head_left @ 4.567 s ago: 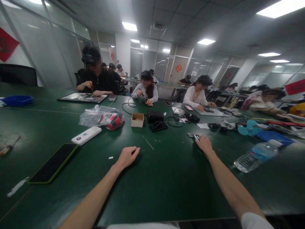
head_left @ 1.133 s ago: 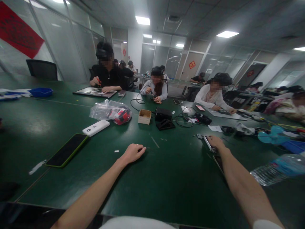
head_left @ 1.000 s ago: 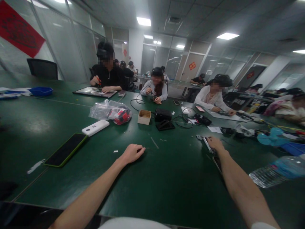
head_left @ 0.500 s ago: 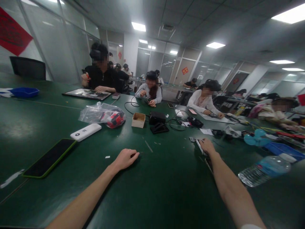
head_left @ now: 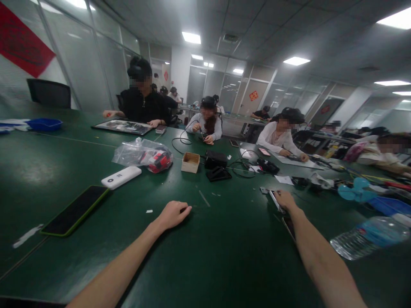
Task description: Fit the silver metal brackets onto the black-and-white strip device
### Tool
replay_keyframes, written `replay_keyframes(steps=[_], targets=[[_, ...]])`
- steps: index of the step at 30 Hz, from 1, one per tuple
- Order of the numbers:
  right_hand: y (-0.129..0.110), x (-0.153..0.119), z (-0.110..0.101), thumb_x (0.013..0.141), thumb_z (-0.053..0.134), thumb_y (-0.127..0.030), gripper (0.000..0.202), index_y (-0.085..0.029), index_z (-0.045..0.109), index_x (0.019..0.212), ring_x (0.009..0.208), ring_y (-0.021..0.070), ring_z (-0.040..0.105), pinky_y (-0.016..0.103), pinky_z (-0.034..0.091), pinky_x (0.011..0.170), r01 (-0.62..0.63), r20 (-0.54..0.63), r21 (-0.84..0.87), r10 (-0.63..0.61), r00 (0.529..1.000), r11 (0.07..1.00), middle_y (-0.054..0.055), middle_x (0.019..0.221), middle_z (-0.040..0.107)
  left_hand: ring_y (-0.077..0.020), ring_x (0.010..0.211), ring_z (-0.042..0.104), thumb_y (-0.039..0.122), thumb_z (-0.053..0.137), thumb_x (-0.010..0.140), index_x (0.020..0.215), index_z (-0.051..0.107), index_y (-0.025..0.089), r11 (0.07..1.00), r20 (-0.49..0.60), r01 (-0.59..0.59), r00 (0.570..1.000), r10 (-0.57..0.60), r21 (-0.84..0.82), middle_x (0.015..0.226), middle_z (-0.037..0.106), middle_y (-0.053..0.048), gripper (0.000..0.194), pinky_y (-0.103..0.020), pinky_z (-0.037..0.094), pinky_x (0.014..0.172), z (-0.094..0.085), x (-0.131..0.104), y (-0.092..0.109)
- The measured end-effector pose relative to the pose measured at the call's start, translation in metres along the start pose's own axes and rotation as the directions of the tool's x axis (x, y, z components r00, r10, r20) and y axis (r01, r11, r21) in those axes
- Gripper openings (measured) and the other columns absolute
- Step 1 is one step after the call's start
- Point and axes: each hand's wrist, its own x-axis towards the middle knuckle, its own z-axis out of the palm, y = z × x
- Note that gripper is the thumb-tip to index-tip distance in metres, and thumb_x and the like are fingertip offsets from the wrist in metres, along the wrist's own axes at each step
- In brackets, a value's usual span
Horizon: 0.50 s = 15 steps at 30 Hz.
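My left hand (head_left: 174, 214) rests on the green table (head_left: 224, 256) with its fingers curled into a loose fist. Nothing shows in it. Farther right, my right hand (head_left: 285, 200) is closed over a slim, silver-edged object (head_left: 275, 200) lying on the table; the fingers cover much of it. Just beyond that lies a small metal piece (head_left: 263, 190). A dark, flat, phone-like object (head_left: 289, 226) is partly hidden beneath my right forearm. Close to my left hand is a small white scrap (head_left: 149, 211).
On the left lie a green-edged phone (head_left: 75, 210), a white device (head_left: 121, 177) and a plastic bag (head_left: 143, 154). An open box (head_left: 190, 163) and black case (head_left: 215, 159) stand ahead. At right are a water bottle (head_left: 369, 237) and blue fan (head_left: 355, 189). Several people sit across.
The whole view has shifted, so things appear farther right. Both my hands keep their places on the table. A person in black across the table has lowered a raised hand.
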Motion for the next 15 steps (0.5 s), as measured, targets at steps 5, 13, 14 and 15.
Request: replay_keyframes(steps=[5,13,14,15], targets=[[-0.0041,-0.0035,-0.0048,0.092,0.035,-0.037,0.046,-0.004,0.060,0.112,0.103,0.0288,0.059,0.034,0.045,0.084,-0.010,0.003,0.027,0.010,1.000,1.000,0.022,0.107,0.063,-0.0107,0.050,0.047,0.036,0.038,0.092,0.059,0.055,0.017,1.000,-0.009,0.015,1.000,-0.014,0.014,0.056,0.056,0.000,0.042,-0.023,0.030,0.054,0.0006,-0.0023,0.0007],[-0.0019,-0.0012,-0.0091,0.092,0.034,-0.035,0.044,-0.007,0.065,0.107,0.099,0.0278,0.062,0.032,0.047,0.080,-0.012,0.025,0.020,0.012,1.000,1.000,0.019,0.106,0.066,-0.0111,0.051,0.049,0.035,0.037,0.094,0.061,0.056,0.017,1.000,0.004,0.007,1.000,-0.007,0.013,0.057,0.056,0.000,0.042,-0.023,0.032,0.057,0.0004,-0.0019,0.0014],[-0.0002,-0.0005,-0.0096,0.092,0.034,-0.033,0.043,-0.008,0.066,0.104,0.098,0.0279,0.062,0.032,0.047,0.079,-0.016,0.031,0.014,0.015,0.999,1.000,0.019,0.105,0.066,-0.0111,0.051,0.049,0.034,0.037,0.093,0.061,0.056,0.017,1.000,0.004,0.005,1.000,-0.006,0.017,0.057,0.056,0.000,0.042,-0.023,0.032,0.057,-0.0002,-0.0017,0.0022],[0.0018,0.0001,-0.0100,0.092,0.035,-0.032,0.042,-0.008,0.068,0.101,0.097,0.0282,0.063,0.032,0.048,0.078,-0.021,0.036,0.009,0.021,0.999,1.000,0.019,0.103,0.067,-0.0110,0.051,0.048,0.034,0.037,0.093,0.061,0.056,0.017,1.000,0.006,0.004,1.000,-0.004,0.020,0.056,0.056,0.000,0.042,-0.023,0.031,0.056,-0.0006,-0.0015,0.0028]])
